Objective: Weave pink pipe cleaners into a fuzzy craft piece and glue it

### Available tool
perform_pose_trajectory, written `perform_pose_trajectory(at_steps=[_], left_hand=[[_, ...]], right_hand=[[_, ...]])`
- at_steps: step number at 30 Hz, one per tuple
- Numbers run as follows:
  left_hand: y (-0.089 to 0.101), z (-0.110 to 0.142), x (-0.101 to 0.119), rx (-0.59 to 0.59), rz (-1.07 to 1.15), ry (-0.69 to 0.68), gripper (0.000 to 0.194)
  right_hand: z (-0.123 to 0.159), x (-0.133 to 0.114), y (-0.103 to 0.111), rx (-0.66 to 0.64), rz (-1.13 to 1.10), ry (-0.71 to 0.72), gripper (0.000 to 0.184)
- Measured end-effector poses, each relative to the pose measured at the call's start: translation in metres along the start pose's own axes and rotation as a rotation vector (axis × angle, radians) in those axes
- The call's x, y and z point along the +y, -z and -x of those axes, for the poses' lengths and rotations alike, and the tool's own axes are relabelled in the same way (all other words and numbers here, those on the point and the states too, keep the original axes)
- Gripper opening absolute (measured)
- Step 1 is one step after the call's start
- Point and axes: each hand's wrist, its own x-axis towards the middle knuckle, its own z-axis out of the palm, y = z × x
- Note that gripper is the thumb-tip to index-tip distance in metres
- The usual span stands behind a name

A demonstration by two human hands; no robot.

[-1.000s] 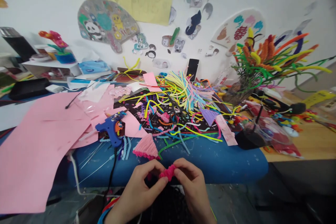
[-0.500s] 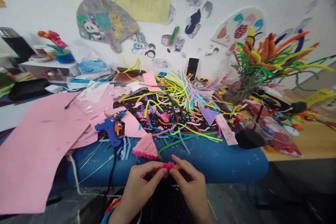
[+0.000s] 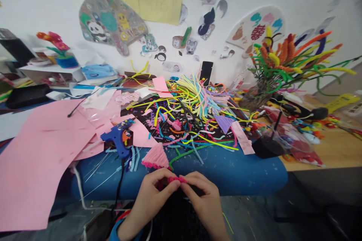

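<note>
Between my two hands, just past the table's front edge, is a bright pink pipe cleaner (image 3: 177,179), bent into small waves. My left hand (image 3: 155,192) pinches its left end between thumb and fingers. The other end is pinched in my right hand (image 3: 201,192), thumb against forefinger. Part of the pink piece is hidden behind the fingers. Just beyond my hands lies a light pink fan-shaped piece (image 3: 156,156) with a wavy hot-pink border along its lower edge. A green pipe cleaner stem (image 3: 192,153) rests beside it.
A blue glue gun (image 3: 118,139) lies left, near large pink sheets (image 3: 42,150). Many loose pipe cleaners (image 3: 202,98) and scissors (image 3: 186,115) cover the dark mat. A purple fan piece (image 3: 223,123), a black cup (image 3: 268,145) and a vase of pipe-cleaner flowers (image 3: 254,96) stand right.
My right fingers have folded down from a raised pose and now close on the pink pipe cleaner. The piece looks flatter and slightly further left. The view has shifted a little.
</note>
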Motion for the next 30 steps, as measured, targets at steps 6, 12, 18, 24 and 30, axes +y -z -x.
perform_pose_trajectory(at_steps=[6,12,18,24,30], left_hand=[[0.002,-0.001,0.004,-0.101,0.136,0.060,0.027],[0.005,0.002,0.009,-0.195,0.252,0.122,0.011],[-0.002,0.004,0.009,-0.139,0.234,0.168,0.010],[-0.009,0.006,0.009,-0.082,0.228,0.200,0.012],[-0.017,0.007,0.008,-0.060,0.311,0.225,0.017]], right_hand=[[0.000,0.002,0.005,-0.086,-0.078,-0.180,0.008],[-0.004,0.000,0.010,-0.137,-0.305,-0.358,0.020],[-0.004,-0.003,0.010,-0.127,-0.317,-0.381,0.025],[-0.009,-0.004,0.019,-0.227,-0.280,-0.383,0.016],[-0.013,-0.005,0.029,-0.269,-0.091,-0.299,0.015]])
